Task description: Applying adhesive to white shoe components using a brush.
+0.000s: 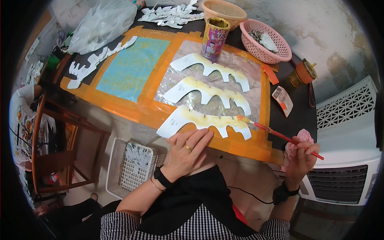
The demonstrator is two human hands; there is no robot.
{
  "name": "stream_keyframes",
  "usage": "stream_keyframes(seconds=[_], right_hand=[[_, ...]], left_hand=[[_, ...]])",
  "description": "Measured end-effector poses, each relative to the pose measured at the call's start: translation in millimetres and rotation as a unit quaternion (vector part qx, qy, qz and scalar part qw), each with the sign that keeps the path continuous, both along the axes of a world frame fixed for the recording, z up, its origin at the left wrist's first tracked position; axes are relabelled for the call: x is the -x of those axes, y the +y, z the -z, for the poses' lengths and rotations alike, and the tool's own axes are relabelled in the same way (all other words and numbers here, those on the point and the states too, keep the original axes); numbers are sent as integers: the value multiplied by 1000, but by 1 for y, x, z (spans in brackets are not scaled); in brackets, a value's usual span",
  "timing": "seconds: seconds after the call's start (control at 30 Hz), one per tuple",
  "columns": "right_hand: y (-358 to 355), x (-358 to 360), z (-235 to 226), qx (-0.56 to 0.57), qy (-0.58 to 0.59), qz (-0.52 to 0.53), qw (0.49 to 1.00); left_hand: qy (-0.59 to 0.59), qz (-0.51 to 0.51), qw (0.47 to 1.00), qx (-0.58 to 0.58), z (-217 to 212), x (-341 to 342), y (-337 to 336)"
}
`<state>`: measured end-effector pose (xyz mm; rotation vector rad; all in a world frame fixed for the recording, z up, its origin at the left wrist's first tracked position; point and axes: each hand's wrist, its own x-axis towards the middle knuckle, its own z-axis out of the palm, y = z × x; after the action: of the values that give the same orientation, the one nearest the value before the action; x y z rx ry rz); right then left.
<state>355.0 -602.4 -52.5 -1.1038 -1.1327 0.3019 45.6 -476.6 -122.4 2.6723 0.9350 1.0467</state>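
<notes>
Three white cut-out strips with scalloped edges lie one below another on a plastic-covered part of the table, each brushed with yellow along its upper side. The nearest strip lies under the fingertips of my left hand, which is flat with fingers stretched out. My right hand grips a red-handled paintbrush and also has a crumpled pink cloth or tissue in it. The brush's yellow-stained tip touches or hovers just over the right end of that strip; I cannot tell which. Beyond are the middle strip and the far strip.
A paint-stained can stands behind the strips, beside a pink basket and a tan bowl. More cut-outs lie left of a blue sheet. A white crate, wooden chair and air cooler surround the table.
</notes>
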Motion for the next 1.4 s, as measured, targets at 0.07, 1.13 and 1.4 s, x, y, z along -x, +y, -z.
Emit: stream_keyframes(seconds=[0.07, 1.13, 1.4], right_hand=[[-2, -3, 3, 9, 8, 4, 1000], [57, 115, 8, 16, -21, -113, 993], [45, 122, 15, 4, -6, -117, 993]], left_hand=[[0, 2, 1000, -2, 0, 0, 1], [-102, -72, 992, -18, 5, 51, 27], [-104, -70, 992, -20, 5, 52, 29]])
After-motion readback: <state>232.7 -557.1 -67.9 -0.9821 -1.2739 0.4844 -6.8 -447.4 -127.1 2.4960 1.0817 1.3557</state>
